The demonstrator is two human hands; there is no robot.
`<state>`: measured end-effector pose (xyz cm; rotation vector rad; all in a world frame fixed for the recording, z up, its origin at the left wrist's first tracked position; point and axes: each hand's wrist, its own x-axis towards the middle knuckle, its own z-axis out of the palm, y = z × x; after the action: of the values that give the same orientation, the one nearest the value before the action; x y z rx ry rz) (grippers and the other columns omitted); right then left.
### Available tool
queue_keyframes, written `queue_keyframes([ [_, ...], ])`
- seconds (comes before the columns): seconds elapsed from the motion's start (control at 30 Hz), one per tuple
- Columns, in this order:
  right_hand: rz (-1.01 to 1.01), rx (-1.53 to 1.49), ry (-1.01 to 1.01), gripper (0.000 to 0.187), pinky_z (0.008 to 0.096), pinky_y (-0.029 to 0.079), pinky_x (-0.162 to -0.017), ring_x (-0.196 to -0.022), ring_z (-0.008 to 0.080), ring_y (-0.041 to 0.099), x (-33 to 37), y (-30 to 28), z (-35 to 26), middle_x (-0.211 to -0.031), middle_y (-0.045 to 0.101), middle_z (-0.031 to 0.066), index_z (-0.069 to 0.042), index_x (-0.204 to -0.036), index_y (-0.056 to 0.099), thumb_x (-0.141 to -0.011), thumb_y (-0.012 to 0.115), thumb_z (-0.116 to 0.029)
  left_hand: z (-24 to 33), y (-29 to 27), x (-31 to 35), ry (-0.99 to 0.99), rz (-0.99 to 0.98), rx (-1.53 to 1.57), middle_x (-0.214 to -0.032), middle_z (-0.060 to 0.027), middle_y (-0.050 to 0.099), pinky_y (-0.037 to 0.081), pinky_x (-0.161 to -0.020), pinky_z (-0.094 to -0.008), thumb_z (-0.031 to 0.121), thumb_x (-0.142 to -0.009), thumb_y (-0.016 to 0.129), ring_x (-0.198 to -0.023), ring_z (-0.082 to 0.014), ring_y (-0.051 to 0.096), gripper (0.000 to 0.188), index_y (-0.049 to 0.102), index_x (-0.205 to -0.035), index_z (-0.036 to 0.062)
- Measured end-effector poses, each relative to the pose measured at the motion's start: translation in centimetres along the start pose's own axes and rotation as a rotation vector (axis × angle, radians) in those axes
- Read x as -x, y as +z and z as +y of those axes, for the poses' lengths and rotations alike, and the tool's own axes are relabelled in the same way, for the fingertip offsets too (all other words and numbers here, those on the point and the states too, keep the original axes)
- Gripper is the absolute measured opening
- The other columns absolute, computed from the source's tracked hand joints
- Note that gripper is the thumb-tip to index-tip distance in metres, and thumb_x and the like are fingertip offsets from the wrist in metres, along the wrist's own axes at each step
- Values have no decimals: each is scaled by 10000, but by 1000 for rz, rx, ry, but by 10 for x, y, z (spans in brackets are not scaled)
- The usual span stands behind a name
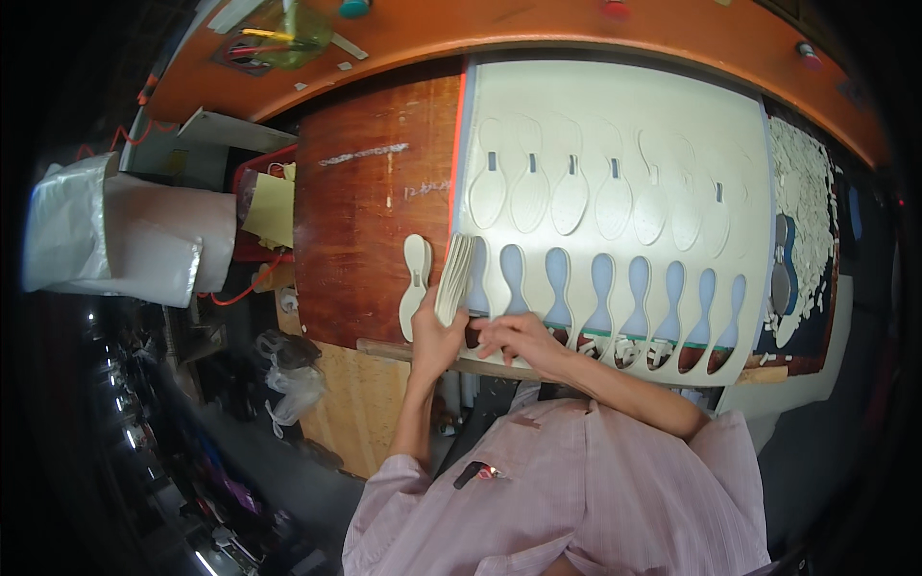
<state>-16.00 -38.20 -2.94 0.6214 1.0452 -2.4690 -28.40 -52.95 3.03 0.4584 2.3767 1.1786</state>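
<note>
Head view: left hand [437, 338] is closed around the lower part of a stack [457, 274] of thin, pale, waisted pieces. The stack stands tilted, its edges fanned slightly toward the top, at the left edge of a large pale sheet [615, 91]. Right hand [528, 343] is at the near side of the sheet, palm down, with fingers bent and pointing left toward the base of the stack. Whether those fingers touch the stack or grip anything cannot be told.

A further piece [415, 274] of the same outline, with a small dark slot at its waist, lies on a red-brown board [370, 206] just left of the stack. Whether others lie beneath it cannot be told.

The sheet lies to the right of the board. Its far row carries cut outlines [571, 202] with their pieces in place, most showing a dark slot. Its near row consists of openings [603, 278] of matching shape, through which a blue surface shows; pale scraps are visible through the near ends of several.

Right of the sheet is a heap [805, 182] of small pale offcuts. An orange shelf [480, 21] runs along the far side. At left are a whitish wrapped bundle [149, 230] and yellow paper [269, 211] in a red crate [259, 161]. Lower left, a clear bag [296, 389] hangs near plywood [360, 413].
</note>
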Motion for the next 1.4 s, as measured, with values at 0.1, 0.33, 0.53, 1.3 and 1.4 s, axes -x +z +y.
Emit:
queue_keyframes([
  [0.1,99,388,-105,194,260,499,-656,-824,105,675,12,2,5,-923,729,63,44,-1030,715,-1011,649,-138,3,-33,16,-216,74,678,-1147,-179,743,596,-911,-386,4,-930,654,-1038,-255,740,319,652,-1240,-71],
  [0.33,248,686,-315,156,338,521,-646,-709,188,681,29,4,13,-923,732,135,39,-994,722,-925,690,-98,-29,-85,2,-42,304,215,-980,-108,740,569,-793,-342,106,-946,740,-864,-176,707,259,651,-1148,-30],
  [0.53,280,705,-313,121,317,528,-685,-799,157,658,39,4,10,-1034,698,126,44,-1018,699,-971,660,-61,-68,-30,-26,74,227,-687,-1165,-249,627,510,-872,-571,415,-910,777,-1085,-454,624,538,605,-1180,-17],
  [1.3,1628,1253,-706,296,426,534,-850,-1009,378,656,279,-210,-40,-1141,688,206,35,-1161,645,-938,724,-143,-4,48,29,172,437,-236,-1318,-252,630,494,-1023,-447,133,-1003,660,-1158,-346,647,417,583,-1351,-84],
  [1.4,1707,907,-439,375,405,530,-795,-902,313,675,313,-243,-13,-1078,716,201,52,-1175,625,-960,738,-235,5,98,71,-66,221,-224,-1370,-305,595,457,-1112,-438,255,-1064,618,-1291,-409,597,531,509,-1430,-115],
])
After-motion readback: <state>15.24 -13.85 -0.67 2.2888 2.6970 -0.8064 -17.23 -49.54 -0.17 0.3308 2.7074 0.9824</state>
